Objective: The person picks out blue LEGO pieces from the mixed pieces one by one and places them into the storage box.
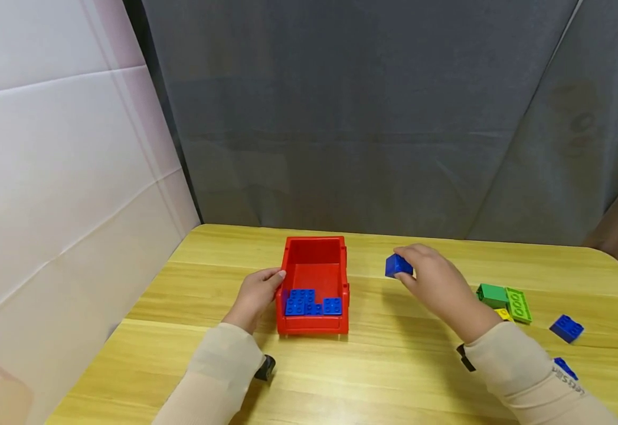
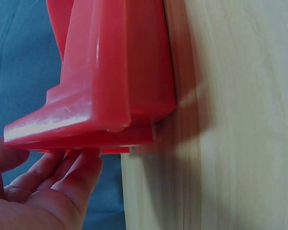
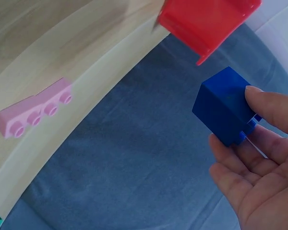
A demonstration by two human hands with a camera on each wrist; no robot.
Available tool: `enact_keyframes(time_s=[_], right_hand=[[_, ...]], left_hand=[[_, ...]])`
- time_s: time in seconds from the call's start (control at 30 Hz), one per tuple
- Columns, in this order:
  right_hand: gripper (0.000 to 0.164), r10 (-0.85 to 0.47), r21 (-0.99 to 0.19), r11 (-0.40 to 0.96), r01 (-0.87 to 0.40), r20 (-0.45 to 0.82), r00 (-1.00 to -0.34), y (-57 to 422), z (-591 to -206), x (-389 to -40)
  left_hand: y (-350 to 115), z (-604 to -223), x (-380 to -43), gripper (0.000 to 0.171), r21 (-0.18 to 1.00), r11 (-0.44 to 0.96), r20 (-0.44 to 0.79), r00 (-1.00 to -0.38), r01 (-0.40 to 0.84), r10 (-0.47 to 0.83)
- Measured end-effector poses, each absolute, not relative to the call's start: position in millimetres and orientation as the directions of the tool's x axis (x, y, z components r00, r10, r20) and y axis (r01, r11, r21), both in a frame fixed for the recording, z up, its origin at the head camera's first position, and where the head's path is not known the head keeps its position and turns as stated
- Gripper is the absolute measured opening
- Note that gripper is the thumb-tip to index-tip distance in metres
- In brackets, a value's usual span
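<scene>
A red plastic bin (image 1: 316, 326) stands on the wooden table, with several blue bricks (image 1: 302, 302) lying in its front end. My left hand (image 1: 255, 295) grips the bin's left wall, thumb at the rim. In the left wrist view the fingers (image 2: 79, 182) sit against the outer side of that wall. To the right of the bin, my right hand (image 1: 436, 280) holds a blue brick (image 1: 398, 265) above the table. The right wrist view shows this blue brick (image 3: 223, 103) pinched between thumb and fingers, its studs facing the fingers.
By the right forearm lie a green brick (image 1: 492, 295), a light green brick (image 1: 519, 305) and a partly covered yellow brick (image 1: 503, 314). Farther right are two blue bricks, one whole (image 1: 566, 328), one partly behind the sleeve (image 1: 566, 367). A pink brick (image 3: 36, 110) lies near the table edge.
</scene>
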State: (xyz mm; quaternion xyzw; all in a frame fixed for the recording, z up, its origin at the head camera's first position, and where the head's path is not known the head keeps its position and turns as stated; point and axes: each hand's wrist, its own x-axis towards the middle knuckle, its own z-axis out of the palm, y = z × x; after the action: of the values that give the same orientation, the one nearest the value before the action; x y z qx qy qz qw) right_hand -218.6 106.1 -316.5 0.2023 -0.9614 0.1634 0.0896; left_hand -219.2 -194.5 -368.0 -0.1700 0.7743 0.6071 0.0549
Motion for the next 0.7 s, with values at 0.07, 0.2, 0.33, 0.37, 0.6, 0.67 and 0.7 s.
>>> enact_keyframes(time_s=[0.07, 0.2, 0.33, 0.37, 0.6, 0.67, 0.7], right_hand=[[0.050, -0.359, -0.287, 0.862, -0.417, 0.234, -0.903, 103.6, -317.0, -217.5], [0.050, -0.364, -0.302, 0.855, -0.422, 0.232, -0.902, 98.1, -318.6, -216.0], [0.050, -0.361, -0.320, 0.848, -0.424, 0.239, -0.902, 92.7, -319.5, -213.4], [0.050, -0.357, -0.328, 0.845, -0.422, 0.241, -0.902, 91.0, -319.5, -212.7], [0.049, -0.355, -0.362, 0.824, -0.436, 0.270, -0.895, 76.2, -314.8, -207.4], [0.049, -0.362, -0.365, 0.815, -0.449, 0.285, -0.888, 72.5, -312.9, -206.0], [0.049, -0.365, -0.365, 0.812, -0.455, 0.291, -0.884, 70.7, -312.0, -205.3]], left_hand=[[-194.3, -368.0, -219.2, 0.042, 0.922, 0.202, -0.292, -0.936, -0.330, -0.197], [-194.1, -368.2, -219.2, 0.042, 0.921, 0.204, -0.293, -0.936, -0.331, -0.196], [-193.2, -368.0, -219.7, 0.042, 0.923, 0.209, -0.286, -0.939, -0.324, -0.190], [-193.3, -368.0, -219.9, 0.042, 0.924, 0.208, -0.284, -0.940, -0.321, -0.190], [-195.3, -368.2, -219.9, 0.042, 0.927, 0.203, -0.281, -0.942, -0.316, -0.185], [-195.3, -367.9, -219.9, 0.042, 0.925, 0.201, -0.287, -0.940, -0.321, -0.184], [-195.3, -367.6, -219.8, 0.042, 0.925, 0.201, -0.288, -0.940, -0.323, -0.184]])
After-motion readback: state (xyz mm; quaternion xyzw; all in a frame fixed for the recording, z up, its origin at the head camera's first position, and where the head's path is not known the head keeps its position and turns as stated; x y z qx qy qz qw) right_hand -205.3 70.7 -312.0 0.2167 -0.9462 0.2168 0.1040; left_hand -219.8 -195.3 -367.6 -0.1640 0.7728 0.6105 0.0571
